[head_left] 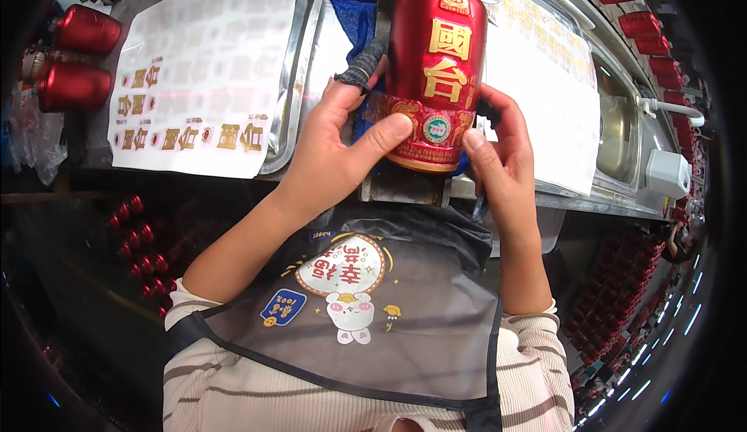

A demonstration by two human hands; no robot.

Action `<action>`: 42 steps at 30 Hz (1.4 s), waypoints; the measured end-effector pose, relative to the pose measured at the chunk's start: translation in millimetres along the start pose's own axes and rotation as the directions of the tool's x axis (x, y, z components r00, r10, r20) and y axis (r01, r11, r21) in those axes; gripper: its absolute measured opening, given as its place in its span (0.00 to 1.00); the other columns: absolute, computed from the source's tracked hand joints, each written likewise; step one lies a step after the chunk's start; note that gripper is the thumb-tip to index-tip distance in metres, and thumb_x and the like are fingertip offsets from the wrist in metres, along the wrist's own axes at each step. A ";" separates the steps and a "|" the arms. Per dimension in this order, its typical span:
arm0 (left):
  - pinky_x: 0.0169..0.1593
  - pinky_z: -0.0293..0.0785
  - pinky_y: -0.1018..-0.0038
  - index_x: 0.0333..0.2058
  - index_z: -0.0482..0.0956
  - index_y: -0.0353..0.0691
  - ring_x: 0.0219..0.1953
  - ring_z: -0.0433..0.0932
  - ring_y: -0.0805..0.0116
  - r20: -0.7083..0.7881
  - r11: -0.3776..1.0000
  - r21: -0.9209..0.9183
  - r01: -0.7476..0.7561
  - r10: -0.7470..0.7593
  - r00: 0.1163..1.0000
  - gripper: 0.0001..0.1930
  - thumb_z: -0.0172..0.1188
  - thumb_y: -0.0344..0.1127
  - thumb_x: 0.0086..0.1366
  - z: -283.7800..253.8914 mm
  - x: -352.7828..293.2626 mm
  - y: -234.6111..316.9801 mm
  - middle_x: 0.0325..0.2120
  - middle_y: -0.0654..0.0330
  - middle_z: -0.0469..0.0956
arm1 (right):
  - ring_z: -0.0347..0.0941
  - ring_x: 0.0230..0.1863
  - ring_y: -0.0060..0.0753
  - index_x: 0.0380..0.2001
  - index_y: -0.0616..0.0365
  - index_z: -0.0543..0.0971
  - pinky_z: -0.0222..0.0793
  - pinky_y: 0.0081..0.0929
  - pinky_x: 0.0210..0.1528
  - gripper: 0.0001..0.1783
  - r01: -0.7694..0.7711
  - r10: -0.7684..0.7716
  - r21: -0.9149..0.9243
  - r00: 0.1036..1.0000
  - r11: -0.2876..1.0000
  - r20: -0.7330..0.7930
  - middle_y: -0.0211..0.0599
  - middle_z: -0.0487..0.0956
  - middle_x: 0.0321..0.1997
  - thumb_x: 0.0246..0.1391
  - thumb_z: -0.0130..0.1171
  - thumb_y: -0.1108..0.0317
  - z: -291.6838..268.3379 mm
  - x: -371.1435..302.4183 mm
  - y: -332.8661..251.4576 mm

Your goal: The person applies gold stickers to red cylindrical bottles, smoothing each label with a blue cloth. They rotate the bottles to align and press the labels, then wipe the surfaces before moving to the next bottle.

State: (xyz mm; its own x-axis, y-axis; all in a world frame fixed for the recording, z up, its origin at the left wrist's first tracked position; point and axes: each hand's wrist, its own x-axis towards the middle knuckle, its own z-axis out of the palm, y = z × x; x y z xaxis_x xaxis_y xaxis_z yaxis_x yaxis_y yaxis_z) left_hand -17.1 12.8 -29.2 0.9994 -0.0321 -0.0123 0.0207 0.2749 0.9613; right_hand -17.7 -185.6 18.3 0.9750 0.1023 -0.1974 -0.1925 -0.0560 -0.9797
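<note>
A glossy red bottle [405, 35] with large gold characters and a patterned red-and-gold band round its base is held up before me, neck pointing away. My left hand [334, 136] grips its lower left side, the thumb pressed on the band and a dark knitted finger cover on one finger. My right hand [506, 152] holds the lower right side, its thumb at the band's edge beside a small round green-and-white emblem [437, 129]. Most of my fingers are hidden behind the bottle.
A decal sheet [210, 51] with gold characters lies on a metal tray [299, 82] at left. Another sheet [545, 105] lies at right, near a metal basin [618, 132]. Red bottles [74, 86] rest at far left; others stand along the right and below the bench. A blue cloth [354, 24] lies behind.
</note>
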 end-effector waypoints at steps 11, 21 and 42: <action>0.70 0.49 0.56 0.54 0.74 0.35 0.54 0.76 0.67 0.075 0.976 0.214 -0.048 0.032 0.997 0.26 0.69 0.44 0.63 2.5 0.3 8.1 0.45 0.60 0.81 | 0.78 0.38 0.20 0.62 0.68 0.63 0.73 0.13 0.35 0.35 -0.003 0.001 -0.109 1.000 0.994 -0.022 0.47 0.71 0.59 0.55 0.67 0.68 9.9 -0.6 -7.8; 0.62 0.65 0.72 0.62 0.68 0.33 0.56 0.71 0.71 0.173 0.999 0.008 -0.033 0.031 0.984 0.29 0.67 0.34 0.65 -10.6 -4.1 4.5 0.54 0.58 0.73 | 0.73 0.34 0.12 0.65 0.65 0.63 0.69 0.10 0.33 0.36 0.000 0.001 -0.034 1.000 0.999 0.028 0.42 0.69 0.62 0.56 0.65 0.71 -2.5 -11.4 2.0; 0.63 0.64 0.70 0.61 0.69 0.32 0.58 0.69 0.66 0.189 0.981 0.184 -0.064 0.029 0.982 0.31 0.69 0.38 0.63 -14.3 -0.6 -3.2 0.54 0.55 0.71 | 0.71 0.50 0.21 0.66 0.62 0.63 0.69 0.17 0.48 0.34 0.022 -0.025 0.086 0.999 0.996 0.027 0.40 0.68 0.62 0.59 0.61 0.69 -3.5 -9.6 11.8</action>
State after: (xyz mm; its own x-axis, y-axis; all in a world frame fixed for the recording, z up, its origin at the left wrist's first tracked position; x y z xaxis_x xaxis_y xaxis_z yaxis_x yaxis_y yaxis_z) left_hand -17.4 25.7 -36.2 0.9763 -0.2054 0.0674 -0.0487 0.0949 0.9943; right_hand -28.9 -190.8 8.7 0.9761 0.1300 -0.1741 -0.1796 0.0316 -0.9832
